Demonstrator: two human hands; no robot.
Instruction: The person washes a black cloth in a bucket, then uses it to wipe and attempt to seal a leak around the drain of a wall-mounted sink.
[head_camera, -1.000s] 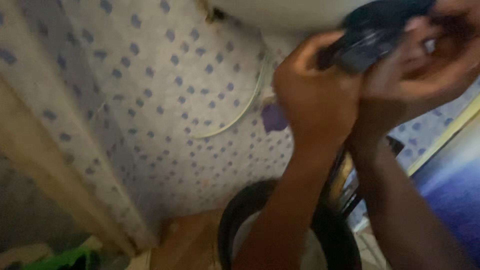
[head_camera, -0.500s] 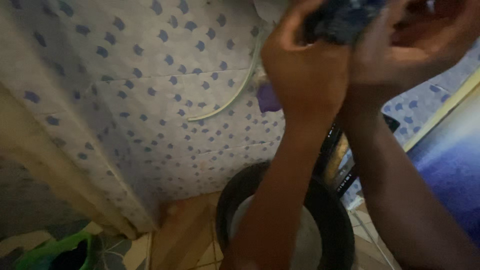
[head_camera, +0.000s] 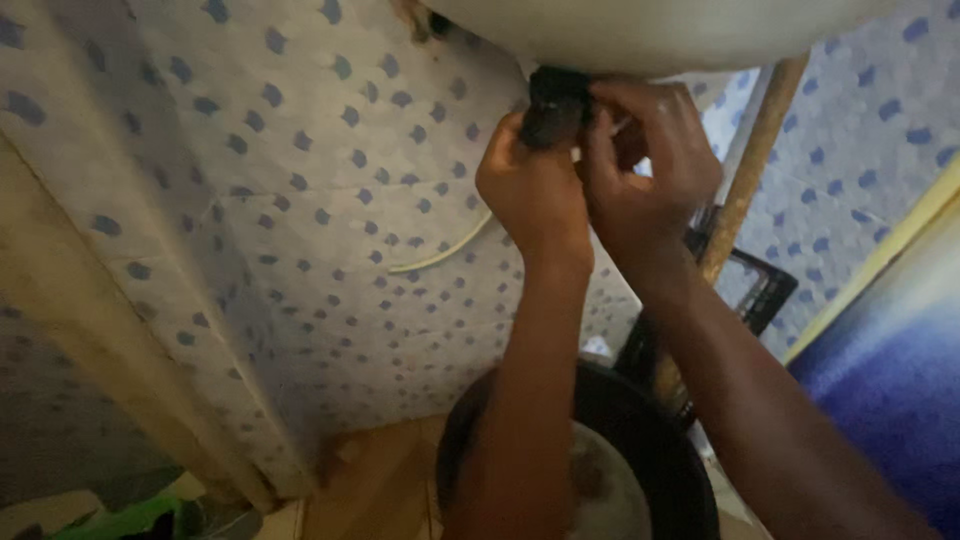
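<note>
A wall covered in white sheeting with blue dots (head_camera: 300, 230) fills the space to the left of and behind both raised hands, with a pale wooden post (head_camera: 90, 340) slanting across it far to the left. Directly above the hands curves the underside of a white basin (head_camera: 660, 35). Below the forearms sits a round black tub (head_camera: 640, 440) with a pale inside; to the right of the hands a wooden pole (head_camera: 750, 170) leans, and a thin white cable (head_camera: 440, 255) loops on the wall just left of the wrist.

The small black fitting (head_camera: 553, 105) is dark, blocky and roughly cylindrical, touching the basin's underside. It lies between the two hands, at their fingertips. The left hand (head_camera: 535, 195) is curled closed around its lower part, gripping it. The right hand (head_camera: 650, 170) presses in from the right, fingers bent onto the fitting's top; how firmly it grips cannot be told.
</note>
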